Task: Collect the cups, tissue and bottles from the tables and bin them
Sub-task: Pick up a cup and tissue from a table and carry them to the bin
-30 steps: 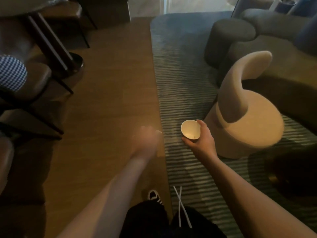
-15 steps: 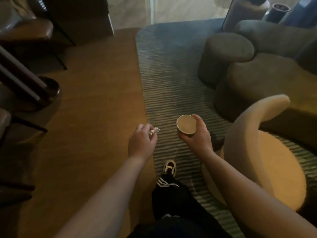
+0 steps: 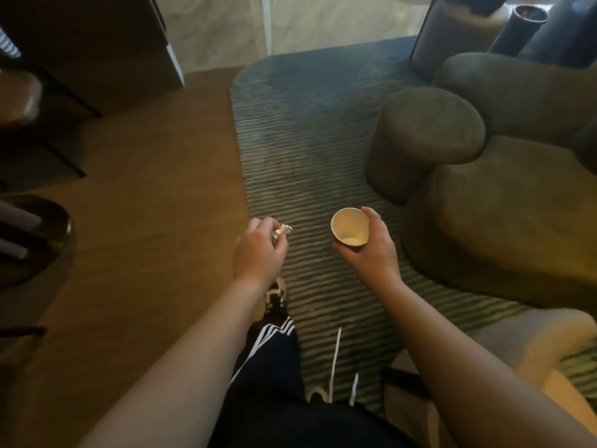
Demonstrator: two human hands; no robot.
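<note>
One round white paper cup (image 3: 350,232), I see nothing inside, gripped by my right hand (image 3: 368,253). One crumpled white tissue (image 3: 281,232) pinched in my left hand (image 3: 260,253).

Dim, warm interior; brightest light enters at far centre. Left furniture (image 3: 38,124) lies in deep shadow. Soft focus overall, wide-angle bending at edges.

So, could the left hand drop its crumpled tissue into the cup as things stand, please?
Probably yes: the left hand pinches the tissue beside the cup, whose open mouth faces up in the right hand; nothing lies between.
</note>
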